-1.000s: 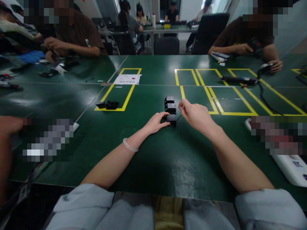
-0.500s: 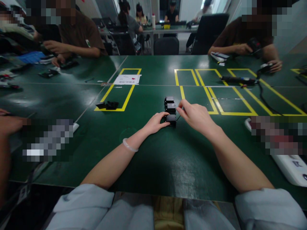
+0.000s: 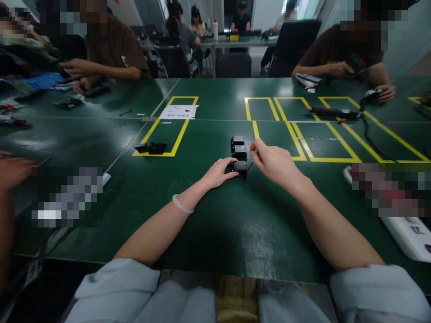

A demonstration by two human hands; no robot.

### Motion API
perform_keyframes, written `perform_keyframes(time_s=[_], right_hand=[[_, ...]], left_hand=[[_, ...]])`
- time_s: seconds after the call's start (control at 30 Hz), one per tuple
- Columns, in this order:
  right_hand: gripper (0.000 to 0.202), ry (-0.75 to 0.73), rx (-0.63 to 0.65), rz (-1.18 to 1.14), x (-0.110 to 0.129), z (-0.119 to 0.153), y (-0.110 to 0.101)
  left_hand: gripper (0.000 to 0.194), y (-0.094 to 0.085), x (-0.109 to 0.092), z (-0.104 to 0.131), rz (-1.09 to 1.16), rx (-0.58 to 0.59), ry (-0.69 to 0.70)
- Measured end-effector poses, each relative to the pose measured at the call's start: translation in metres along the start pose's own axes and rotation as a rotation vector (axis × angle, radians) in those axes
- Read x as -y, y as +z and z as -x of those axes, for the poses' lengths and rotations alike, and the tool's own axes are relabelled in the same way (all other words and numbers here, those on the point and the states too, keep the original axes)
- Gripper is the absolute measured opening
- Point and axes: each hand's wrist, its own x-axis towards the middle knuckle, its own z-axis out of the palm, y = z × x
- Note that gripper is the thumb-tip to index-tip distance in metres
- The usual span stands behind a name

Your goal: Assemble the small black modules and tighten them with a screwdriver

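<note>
Three small black boxes that look like servo motors stand in a row on the green table: the near servo [image 3: 240,168], the middle servo [image 3: 239,150] and the far servo [image 3: 238,139]. My left hand [image 3: 219,172] grips the near servo between thumb and fingers from its left side. To the right of the row, my right hand [image 3: 274,161] is closed in a pinch on a thin dark cable [image 3: 250,166], which runs down to the near servo's right side. The cable's end is hidden by my fingers.
Yellow tape rectangles [image 3: 299,141] mark the table, with a paper label [image 3: 178,111] and black parts [image 3: 151,148] at left. White cases flank me, including the right case [image 3: 409,235]. A black rod-like tool [image 3: 335,112] with a cord lies at right. Co-workers sit opposite and at left.
My right fingertips have shifted very slightly to the right, away from the servos. My left hand and the servos have stayed in place.
</note>
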Motion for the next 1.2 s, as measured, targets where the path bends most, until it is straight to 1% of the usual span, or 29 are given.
perform_keyframes(time_s=[0.13, 0.23, 0.5, 0.6, 0.7, 0.93, 1.1, 1.2], right_hand=[[0.035, 0.035, 0.015, 0.048, 0.0000, -0.0013, 0.0004], [0.033, 0.037, 0.019, 0.068, -0.0006, -0.0022, 0.0015], [0.031, 0.013, -0.003, 0.021, -0.0013, -0.0011, 0.0008], [0.034, 0.032, 0.009, 0.039, -0.0011, -0.0019, 0.0008], [0.033, 0.031, 0.020, 0.049, -0.0010, -0.0025, 0.0010], [0.030, 0.006, -0.014, 0.022, 0.0002, -0.0008, 0.0000], [0.035, 0.041, 0.023, 0.085, 0.0012, -0.0010, -0.0019], [0.033, 0.028, 0.025, 0.089, 0.0014, -0.0004, -0.0017]], left_hand=[[0.044, -0.0001, 0.0005, 0.0003, 0.001, 0.001, 0.007], [0.044, -0.0001, 0.0009, 0.0001, -0.004, 0.004, 0.007], [0.042, -0.0012, -0.0025, 0.0002, 0.000, 0.007, -0.003], [0.043, -0.0020, -0.0030, 0.0005, 0.000, 0.008, -0.005], [0.043, -0.0019, -0.0020, 0.0002, 0.000, 0.008, -0.004], [0.043, -0.0004, -0.0005, -0.0003, 0.001, 0.008, -0.005], [0.042, -0.0008, -0.0011, 0.0000, -0.003, 0.005, -0.004], [0.042, -0.0012, -0.0014, 0.0003, -0.001, 0.005, -0.003]])
